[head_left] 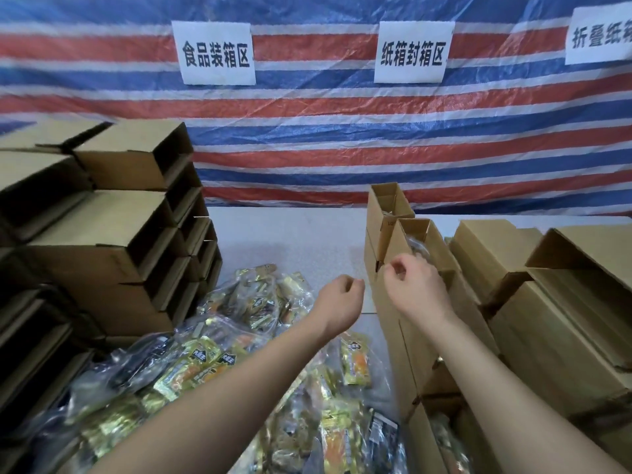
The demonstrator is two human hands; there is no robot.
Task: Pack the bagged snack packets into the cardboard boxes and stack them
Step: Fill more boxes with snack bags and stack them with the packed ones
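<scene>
Several filled boxes [427, 268] stand stacked at right, seemingly holding bags, while many snack bags [239, 354] and empty boxes [113, 213] remain left; left hand [338, 302] and right hand [413, 285] hover loosely curled, holding nothing.

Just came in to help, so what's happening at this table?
A person is packing bagged snack packets into cardboard boxes. Both hands are empty now: the left hand hovers over the pile of packets, the right hand is at the upright open boxes, where a bag already shows inside. Empty boxes are stacked on the left, and more boxes lie on the right.
</scene>
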